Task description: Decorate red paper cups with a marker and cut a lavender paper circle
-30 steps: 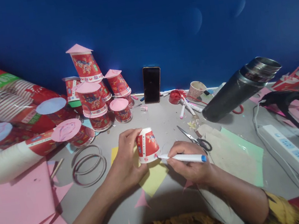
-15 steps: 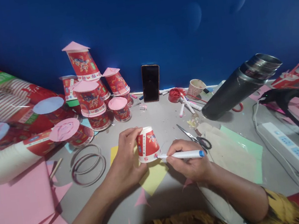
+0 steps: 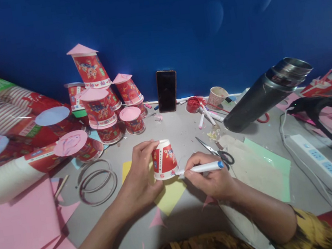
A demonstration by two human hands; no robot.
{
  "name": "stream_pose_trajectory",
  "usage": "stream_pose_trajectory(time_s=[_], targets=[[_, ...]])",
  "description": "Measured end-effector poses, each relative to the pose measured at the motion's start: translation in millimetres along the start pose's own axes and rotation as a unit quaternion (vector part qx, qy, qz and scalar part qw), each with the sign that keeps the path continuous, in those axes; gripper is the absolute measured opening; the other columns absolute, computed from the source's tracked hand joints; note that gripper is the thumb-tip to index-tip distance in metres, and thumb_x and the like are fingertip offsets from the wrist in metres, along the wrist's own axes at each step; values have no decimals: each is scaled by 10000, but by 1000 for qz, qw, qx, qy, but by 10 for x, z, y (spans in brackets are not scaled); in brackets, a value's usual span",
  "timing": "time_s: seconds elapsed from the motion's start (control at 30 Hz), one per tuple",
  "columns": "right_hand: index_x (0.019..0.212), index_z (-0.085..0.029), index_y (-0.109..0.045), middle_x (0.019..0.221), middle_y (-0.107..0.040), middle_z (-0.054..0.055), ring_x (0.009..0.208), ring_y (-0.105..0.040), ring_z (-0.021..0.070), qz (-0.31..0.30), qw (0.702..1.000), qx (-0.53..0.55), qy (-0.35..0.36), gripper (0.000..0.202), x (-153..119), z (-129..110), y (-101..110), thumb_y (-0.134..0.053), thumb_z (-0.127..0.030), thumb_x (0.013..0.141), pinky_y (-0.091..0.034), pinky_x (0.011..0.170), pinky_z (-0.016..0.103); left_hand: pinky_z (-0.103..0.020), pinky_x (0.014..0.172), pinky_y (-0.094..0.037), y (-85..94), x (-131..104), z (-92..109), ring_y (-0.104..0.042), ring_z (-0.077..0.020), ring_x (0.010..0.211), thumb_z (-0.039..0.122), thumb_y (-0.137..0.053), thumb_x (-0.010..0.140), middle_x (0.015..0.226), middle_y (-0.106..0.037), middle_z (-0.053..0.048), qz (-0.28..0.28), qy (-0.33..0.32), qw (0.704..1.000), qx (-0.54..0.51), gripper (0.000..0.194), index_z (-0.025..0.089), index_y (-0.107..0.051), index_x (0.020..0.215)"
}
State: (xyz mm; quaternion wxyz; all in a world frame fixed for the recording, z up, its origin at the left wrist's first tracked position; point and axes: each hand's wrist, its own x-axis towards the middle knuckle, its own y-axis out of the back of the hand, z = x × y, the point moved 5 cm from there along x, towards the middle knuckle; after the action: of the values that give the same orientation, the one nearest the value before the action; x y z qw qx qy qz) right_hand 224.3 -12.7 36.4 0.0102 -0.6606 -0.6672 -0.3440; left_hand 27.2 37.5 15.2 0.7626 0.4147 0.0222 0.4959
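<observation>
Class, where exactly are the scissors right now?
In the head view, the scissors lie on the table right of centre, between the right hand and the dark flask.

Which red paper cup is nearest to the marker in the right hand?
The upside-down cup in the left hand; the marker points at its white rim, others are farther away.

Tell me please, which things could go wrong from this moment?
The marker in the right hand has its tip at or very near the lower white band of the paper cup, so a small slip might leave a stray line. The left hand grips the cup from the side; squeezing too hard could dent it. The scissors lie just beyond the right hand, which might brush them.
</observation>
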Motion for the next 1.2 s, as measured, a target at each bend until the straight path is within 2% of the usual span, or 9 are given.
stream_pose_trajectory(time_s=[0.27,0.47,0.67,0.97,1.2], targets=[[805,-206,-679,649,-697,-11,516,-593,119,13,1000,1,-11,107,12,-4,31,-651,-200,908,-460,517,227,-552,1202,-493,7,10,-1,-480,-333,1423,36,-625,737,1454,-447,-127,-1,17,1000,-6,843,276,-374,1505],[820,-205,-691,682,-720,-4,536,-605,116,4,1000,3,-1,109,6,8,15,-645,-201,919,-483,536,223,-572,1213,-478,12,6,-6,-469,-336,1434,46,-626,745,1455,-438,-131,-9,13,1000,-4,861,281,-350,1525],[838,-210,-683,679,-720,-1,540,-620,123,31,999,-1,13,94,3,-8,31,-652,-206,926,-486,539,230,-599,1214,-471,0,2,-23,-472,-351,1433,37,-629,726,1458,-437,-134,-15,17,1000,-5,883,295,-345,1521],[849,-212,-675,702,-733,3,552,-634,125,32,999,-11,36,91,14,-47,30,-641,-192,931,-502,559,234,-585,1198,-492,9,12,22,-488,-347,1425,27,-626,717,1459,-448,-134,-24,15,999,-17,885,295,-352,1515],[837,-210,-687,703,-736,6,542,-621,123,25,999,-5,26,93,4,-37,24,-648,-181,917,-515,561,234,-583,1194,-500,16,11,20,-490,-350,1421,37,-633,717,1454,-454,-130,-10,16,1000,-11,878,298,-368,1512]])
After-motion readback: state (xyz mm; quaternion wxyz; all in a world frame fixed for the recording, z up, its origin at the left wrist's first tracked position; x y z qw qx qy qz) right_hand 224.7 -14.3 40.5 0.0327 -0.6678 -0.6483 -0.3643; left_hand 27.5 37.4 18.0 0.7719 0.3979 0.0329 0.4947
